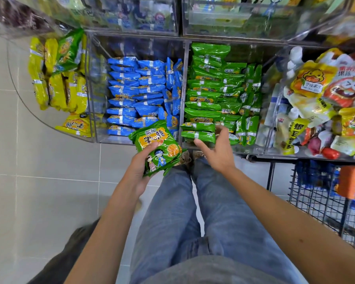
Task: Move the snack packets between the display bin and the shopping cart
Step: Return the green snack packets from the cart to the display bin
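Grips a stack of green packets point(158, 146) in the left hand point(138, 171), thumb across the top. Holds the right hand point(216, 150) spread and empty, fingertips at the front green row point(198, 136) in the display bin point(185, 58) just ahead.

You wear faded blue jeans point(168, 218), the denim paler along the thighs and creased near the knees, running up the middle of the view from six o'clock toward twelve. At six o'clock the hem of a plain grey shirt point(213, 269) lies over them. Beyond the trouser cuffs, toward twelve, the toes of worn brown shoes point(186, 158) show. Your left arm point(111, 212) at seven o'clock and right arm point(275, 206) at four o'clock are bare down to the left hand point(139, 171) and right hand point(215, 150).
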Tool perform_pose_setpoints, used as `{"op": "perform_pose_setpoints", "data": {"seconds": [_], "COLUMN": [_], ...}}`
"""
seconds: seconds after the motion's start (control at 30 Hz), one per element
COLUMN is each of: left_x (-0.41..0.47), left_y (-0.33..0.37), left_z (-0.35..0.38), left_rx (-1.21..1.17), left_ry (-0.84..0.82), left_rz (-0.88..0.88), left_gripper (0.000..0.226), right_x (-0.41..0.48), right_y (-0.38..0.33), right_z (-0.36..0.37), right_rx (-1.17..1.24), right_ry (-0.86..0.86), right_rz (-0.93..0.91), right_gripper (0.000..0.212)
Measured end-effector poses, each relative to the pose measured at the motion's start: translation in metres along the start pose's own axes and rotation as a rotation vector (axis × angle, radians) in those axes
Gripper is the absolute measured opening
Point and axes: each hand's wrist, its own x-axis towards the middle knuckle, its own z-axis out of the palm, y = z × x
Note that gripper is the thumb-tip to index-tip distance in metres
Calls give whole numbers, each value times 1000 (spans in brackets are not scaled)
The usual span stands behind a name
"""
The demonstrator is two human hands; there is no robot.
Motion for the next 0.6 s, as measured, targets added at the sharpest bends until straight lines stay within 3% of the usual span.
{"op": "perform_pose_setpoints", "data": {"seconds": [0.1,0.23,0.3,0.47,0.53,0.6], "left_x": [-1,-3,-2,-4,-7,-9], "left_y": [-1,0,0,8,12,16], "left_z": [2,6,8,20,25,31], "left_rx": [-20,2,16,63,110,180], "left_ry": [-4,-11,-14,-16,-23,2], "left_rz": [-6,0,0,3,14,38], "left_gripper": [21,31,25,15,29,56], "right_x": [5,9,11,13,7,1], "right_y": [-2,-8,-12,-18,-21,-25], "right_z": [-1,-7,-11,-28,-36,-45], "right_rx": [65,-83,-111,-18,97,119], "right_ry": [-9,-113,-197,-350,-309,-137], "right_rz": [84,75,105,169,234,185], "right_gripper": [84,90,94,97,95,80]}}
